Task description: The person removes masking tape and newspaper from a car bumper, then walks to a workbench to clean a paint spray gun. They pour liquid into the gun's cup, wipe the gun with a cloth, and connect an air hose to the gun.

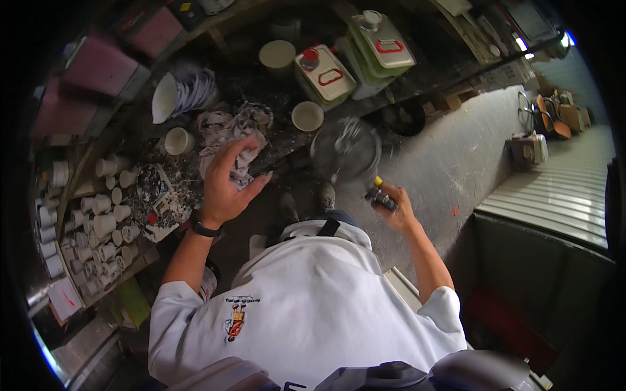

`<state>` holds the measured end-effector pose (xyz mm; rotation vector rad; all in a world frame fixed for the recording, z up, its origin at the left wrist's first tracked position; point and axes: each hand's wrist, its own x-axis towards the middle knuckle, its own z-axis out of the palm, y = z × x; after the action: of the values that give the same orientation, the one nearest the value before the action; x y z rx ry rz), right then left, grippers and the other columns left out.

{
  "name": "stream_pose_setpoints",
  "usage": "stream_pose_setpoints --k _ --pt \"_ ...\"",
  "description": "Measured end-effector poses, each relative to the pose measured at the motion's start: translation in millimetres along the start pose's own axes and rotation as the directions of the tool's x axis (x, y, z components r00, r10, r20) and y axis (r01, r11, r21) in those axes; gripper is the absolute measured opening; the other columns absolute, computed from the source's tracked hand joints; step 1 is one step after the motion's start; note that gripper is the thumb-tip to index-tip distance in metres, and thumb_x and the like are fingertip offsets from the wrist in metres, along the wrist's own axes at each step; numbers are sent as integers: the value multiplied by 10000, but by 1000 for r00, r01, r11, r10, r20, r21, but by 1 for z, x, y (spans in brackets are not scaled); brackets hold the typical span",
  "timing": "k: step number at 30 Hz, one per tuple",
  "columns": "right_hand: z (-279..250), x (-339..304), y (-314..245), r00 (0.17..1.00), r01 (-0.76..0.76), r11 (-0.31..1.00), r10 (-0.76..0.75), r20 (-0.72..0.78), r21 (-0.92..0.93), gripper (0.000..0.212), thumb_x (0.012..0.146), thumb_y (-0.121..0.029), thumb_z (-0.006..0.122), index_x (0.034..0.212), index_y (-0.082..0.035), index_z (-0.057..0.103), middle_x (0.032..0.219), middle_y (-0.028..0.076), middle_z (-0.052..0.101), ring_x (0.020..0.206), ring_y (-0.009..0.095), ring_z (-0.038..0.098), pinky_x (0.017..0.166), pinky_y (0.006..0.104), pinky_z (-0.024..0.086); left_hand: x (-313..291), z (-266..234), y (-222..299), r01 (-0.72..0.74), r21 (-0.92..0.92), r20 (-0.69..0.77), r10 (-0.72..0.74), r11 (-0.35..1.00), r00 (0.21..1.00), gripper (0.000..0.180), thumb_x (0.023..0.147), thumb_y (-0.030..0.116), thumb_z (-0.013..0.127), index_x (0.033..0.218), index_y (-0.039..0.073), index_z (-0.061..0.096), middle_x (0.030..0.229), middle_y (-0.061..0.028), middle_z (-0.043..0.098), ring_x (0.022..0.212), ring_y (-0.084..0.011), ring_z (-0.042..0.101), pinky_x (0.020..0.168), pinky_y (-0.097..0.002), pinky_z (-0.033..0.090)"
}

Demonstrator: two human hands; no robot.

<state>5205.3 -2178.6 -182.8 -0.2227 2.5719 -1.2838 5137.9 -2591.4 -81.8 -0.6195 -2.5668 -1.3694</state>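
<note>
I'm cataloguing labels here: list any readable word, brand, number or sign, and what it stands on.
Nothing legible.
White shirt: dark lettering beside a coloured figure, too small.
Paper sheet, left: marks too blurred.
Dark canister: label too blurred.
Black object in the right hand: no lettering discernible.

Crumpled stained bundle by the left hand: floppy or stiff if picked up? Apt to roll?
The crumpled bundle will probably sag and change shape, given its loose, soft-looking folds. The dark smears may make patches stiffer or tacky; wet or dry, I can't tell. Rolling seems unlikely, since it lies in an irregular, spread-out heap.
</note>
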Motion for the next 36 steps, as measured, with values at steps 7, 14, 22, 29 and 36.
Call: stream_pose_setpoints --k 7,14,22,29,36 --pt "9 17 -40 991 24 997 -34 126 75 241 786 -100 697 1020 -46 682 766 186 662 669 369 636 650 414 491 -8 -25 -37 19 143 10 -20 989 1000 775 806 313 864 1446 46 517 1326 -151 652 1249 -371 607 1070 -438 468" --pt "40 25 -35 985 -140 990 140 105 -1 305 807 -101 706 1105 -35 693 794 207 681 731 385 668 687 428 509 -78 38 -236 624 545 -465 -417 560 780 595 862 310 801 1305 -44 621 1211 -243 696 1143 -409 661 945 -473 541" --pt "55 43 -36 968 -85 949 151 201 -304 331 817 -122 722 1138 -76 659 830 227 702 825 466 670 700 516 519 -79 -40 -165 440 -197 -93 -464 876 881 343 824 208 843 1055 -28 748 925 -94 763 778 -162 681 742 -310 535" --pt "72 68 -71 943 106 909 37 330 -404 477 823 -150 716 1293 -145 635 842 216 713 823 454 684 716 536 538 -37 -4 -86 -123 -369 -131 80 921 988 319 882 246 796 1104 25 735 1054 -68 683 905 -168 657 824 -309 517" --pt "86 85 -103 938 143 726 118 327 -673 496 872 -204 667 1362 -199 600 840 222 721 799 460 688 720 565 545 -61 52 -107 446 -547 -61 -564 709 823 373 1057 382 578 1040 23 679 816 -66 651 769 -169 598 702 -329 471"
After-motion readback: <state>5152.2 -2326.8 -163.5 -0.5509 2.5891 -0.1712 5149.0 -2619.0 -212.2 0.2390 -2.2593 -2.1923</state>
